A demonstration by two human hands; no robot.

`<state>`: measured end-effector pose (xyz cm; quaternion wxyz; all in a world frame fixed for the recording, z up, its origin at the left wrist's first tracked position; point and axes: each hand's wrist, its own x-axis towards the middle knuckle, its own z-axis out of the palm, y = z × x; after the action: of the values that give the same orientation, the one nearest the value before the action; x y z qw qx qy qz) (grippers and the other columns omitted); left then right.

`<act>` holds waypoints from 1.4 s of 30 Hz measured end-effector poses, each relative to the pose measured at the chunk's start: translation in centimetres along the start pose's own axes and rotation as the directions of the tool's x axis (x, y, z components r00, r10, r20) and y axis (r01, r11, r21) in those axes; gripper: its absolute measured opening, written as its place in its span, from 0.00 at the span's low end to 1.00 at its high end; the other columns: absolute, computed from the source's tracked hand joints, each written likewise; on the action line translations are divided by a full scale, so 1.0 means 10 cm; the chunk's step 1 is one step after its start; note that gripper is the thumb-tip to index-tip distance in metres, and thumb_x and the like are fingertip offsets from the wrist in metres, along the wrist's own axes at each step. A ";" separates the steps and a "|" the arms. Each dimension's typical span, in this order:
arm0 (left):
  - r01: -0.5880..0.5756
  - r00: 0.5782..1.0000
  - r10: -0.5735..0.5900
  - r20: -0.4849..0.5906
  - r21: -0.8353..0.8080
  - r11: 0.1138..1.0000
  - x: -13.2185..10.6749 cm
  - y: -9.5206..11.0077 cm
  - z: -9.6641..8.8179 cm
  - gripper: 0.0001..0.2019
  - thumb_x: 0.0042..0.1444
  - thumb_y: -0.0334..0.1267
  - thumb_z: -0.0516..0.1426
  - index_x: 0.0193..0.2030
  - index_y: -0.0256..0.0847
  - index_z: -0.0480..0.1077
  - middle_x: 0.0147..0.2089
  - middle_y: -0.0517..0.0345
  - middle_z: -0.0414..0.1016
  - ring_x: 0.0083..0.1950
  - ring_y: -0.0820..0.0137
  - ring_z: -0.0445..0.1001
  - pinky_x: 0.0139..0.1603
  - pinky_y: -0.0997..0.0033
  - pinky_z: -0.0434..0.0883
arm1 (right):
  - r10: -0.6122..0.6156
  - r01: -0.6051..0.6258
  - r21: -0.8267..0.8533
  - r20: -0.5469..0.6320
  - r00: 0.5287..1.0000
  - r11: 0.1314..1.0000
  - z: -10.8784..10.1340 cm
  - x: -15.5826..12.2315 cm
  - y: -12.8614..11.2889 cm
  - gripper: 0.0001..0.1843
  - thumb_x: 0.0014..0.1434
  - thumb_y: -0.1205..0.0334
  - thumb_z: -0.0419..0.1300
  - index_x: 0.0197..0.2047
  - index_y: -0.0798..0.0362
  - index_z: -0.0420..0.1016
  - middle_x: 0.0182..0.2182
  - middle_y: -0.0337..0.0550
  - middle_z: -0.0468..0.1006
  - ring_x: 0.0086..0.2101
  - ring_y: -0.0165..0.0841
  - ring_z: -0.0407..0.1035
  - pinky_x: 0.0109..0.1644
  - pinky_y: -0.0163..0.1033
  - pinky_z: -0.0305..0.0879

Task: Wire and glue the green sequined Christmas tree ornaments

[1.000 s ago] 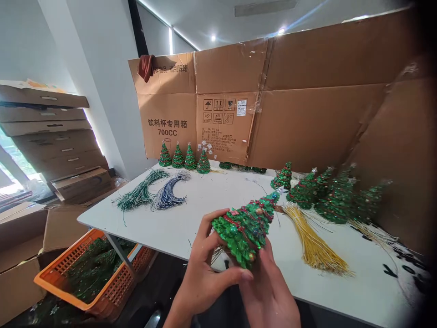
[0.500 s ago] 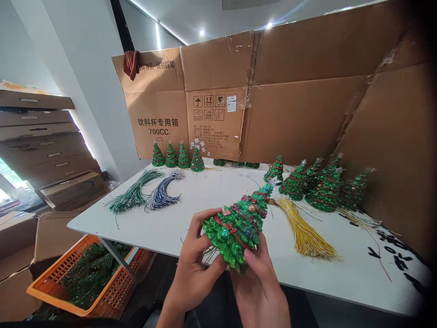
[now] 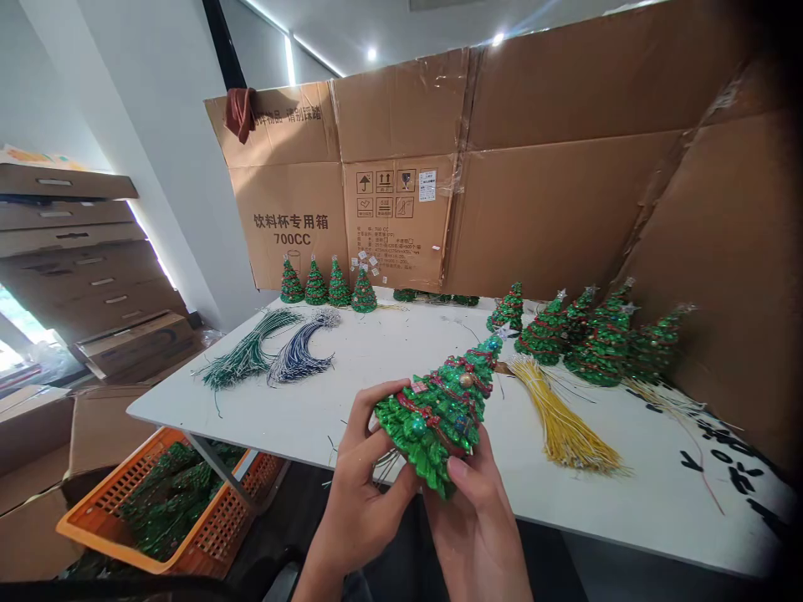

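Green glitter Christmas tree ornament [image 3: 436, 418] lies tilted across your hands, tip toward upper right, held over the tabletop [image 3: 376, 359]. Your left hand [image 3: 357, 493] and right hand [image 3: 473, 535] both grip it, fingers [image 3: 376, 401] curled closely around its sides; keep that hold even and steady.

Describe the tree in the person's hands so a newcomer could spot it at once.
Below the big cardboard wall is a white table. Over its near edge, the left hand and right hand hold a glittery green Christmas tree. Unlike the trees on the table, it is held up and tilted, its star tip leaning right.
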<state>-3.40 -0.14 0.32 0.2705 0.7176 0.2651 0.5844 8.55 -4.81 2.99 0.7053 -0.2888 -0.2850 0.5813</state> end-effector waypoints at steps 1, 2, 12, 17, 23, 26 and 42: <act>-0.003 1.000 0.003 0.001 0.002 1.000 0.00 0.00 0.00 0.16 0.69 0.31 0.62 0.60 0.51 0.81 0.72 0.44 0.66 0.72 0.49 0.71 0.70 0.48 0.75 | 0.006 -0.006 0.001 0.001 1.000 1.000 0.01 -0.01 -0.01 0.28 0.66 0.55 0.63 0.68 0.31 0.73 0.67 0.40 0.79 0.63 0.50 0.75 0.63 0.60 0.75; -0.006 1.000 0.006 0.002 0.004 1.000 0.00 0.01 0.00 0.16 0.69 0.31 0.62 0.60 0.51 0.81 0.73 0.44 0.65 0.72 0.49 0.71 0.70 0.48 0.75 | 0.011 -0.011 0.002 0.004 1.000 1.000 0.01 -0.01 -0.02 0.28 0.66 0.56 0.63 0.69 0.31 0.72 0.68 0.40 0.79 0.63 0.49 0.75 0.64 0.60 0.75; -0.015 1.000 0.016 -0.007 0.018 1.000 0.01 0.01 0.01 0.18 0.69 0.29 0.62 0.60 0.53 0.81 0.72 0.46 0.65 0.73 0.52 0.71 0.69 0.53 0.75 | -0.001 0.002 0.038 -0.014 1.000 0.999 -0.02 0.00 0.03 0.36 0.64 0.55 0.66 0.74 0.31 0.67 0.67 0.43 0.79 0.62 0.50 0.76 0.63 0.60 0.75; -0.031 0.999 0.031 -0.008 0.027 0.999 0.01 0.00 0.02 0.18 0.70 0.28 0.61 0.60 0.52 0.81 0.72 0.45 0.65 0.73 0.50 0.71 0.67 0.52 0.77 | -0.026 0.026 0.057 -0.008 1.000 0.998 0.01 0.01 0.04 0.36 0.65 0.57 0.65 0.74 0.33 0.68 0.65 0.44 0.81 0.61 0.49 0.77 0.64 0.61 0.74; -0.023 0.999 0.023 -0.022 0.004 1.000 0.01 0.01 0.02 0.15 0.70 0.30 0.61 0.58 0.50 0.82 0.72 0.44 0.66 0.72 0.48 0.72 0.65 0.52 0.78 | 0.004 -0.004 0.007 0.004 1.000 1.000 -0.01 0.00 0.02 0.34 0.64 0.53 0.64 0.73 0.30 0.69 0.65 0.40 0.81 0.61 0.50 0.77 0.63 0.61 0.76; -0.029 0.999 0.029 -0.033 0.000 1.000 0.00 0.01 0.01 0.15 0.69 0.29 0.62 0.57 0.51 0.82 0.72 0.46 0.67 0.72 0.49 0.72 0.65 0.54 0.78 | 0.008 -0.009 0.019 0.036 0.999 1.000 -0.03 0.01 0.03 0.34 0.63 0.53 0.63 0.72 0.28 0.70 0.64 0.39 0.82 0.61 0.51 0.77 0.63 0.62 0.75; -0.044 0.998 0.043 -0.043 -0.019 0.999 -0.02 0.02 0.02 0.14 0.67 0.28 0.64 0.54 0.51 0.83 0.71 0.47 0.67 0.72 0.50 0.70 0.69 0.53 0.74 | 0.050 -0.050 0.091 0.011 0.999 0.995 0.01 -0.02 -0.02 0.37 0.61 0.56 0.67 0.73 0.34 0.69 0.63 0.44 0.83 0.61 0.51 0.77 0.66 0.61 0.72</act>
<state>-3.19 -0.41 0.23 0.2589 0.7080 0.2494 0.6079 8.57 -5.03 3.15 0.7018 -0.2610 -0.2538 0.6123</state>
